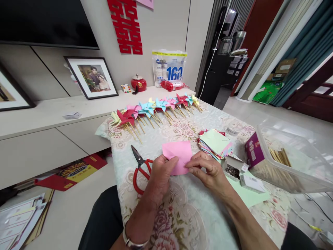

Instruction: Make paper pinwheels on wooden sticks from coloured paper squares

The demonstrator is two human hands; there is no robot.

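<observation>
A square of pink paper (179,150) is held up above the flowered tablecloth, between both hands. My left hand (162,173) grips its left side, thumb lying across the front. My right hand (205,168) pinches the paper's right edge with thumb and fingertips; whether something small is in that pinch, I cannot tell. Left of my left hand lie scissors (140,166) with red handles, blades pointing away. Beyond the paper is a row of paper pinwheels (147,109) on wooden sticks. A stack of coloured paper squares (214,141) sits past my right hand, beside an opened small box of metal pins (232,171).
At the right stands a clear plastic bin (286,173) holding wooden sticks. A white box (252,183) rests on green paper (246,194). A round clear container (234,128) is behind the stack. The cabinet ledge carries a framed photo (91,76) and a red pot (138,84).
</observation>
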